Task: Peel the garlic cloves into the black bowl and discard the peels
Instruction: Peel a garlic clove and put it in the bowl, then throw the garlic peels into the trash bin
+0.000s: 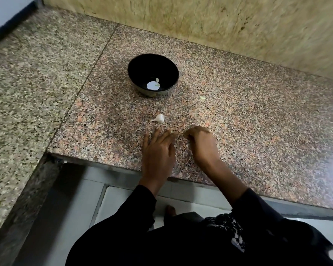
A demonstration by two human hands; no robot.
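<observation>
Near edge of surface (108, 158) first: left hand (158, 150) flat, fingers straight; right hand (200, 143) curled, blurred, perhaps pinching something. Just beyond, one garlic clove (159, 118). Farther, one black bowl (140, 68), pale bits inside.

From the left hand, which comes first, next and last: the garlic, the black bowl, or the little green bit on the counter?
1. Garlic: just beyond the left hand fingers.
2. Green bit: farther back, to the right on the counter.
3. Black bowl: farthest, at the back; close to the green bit in distance, so only roughly ranked.
</observation>
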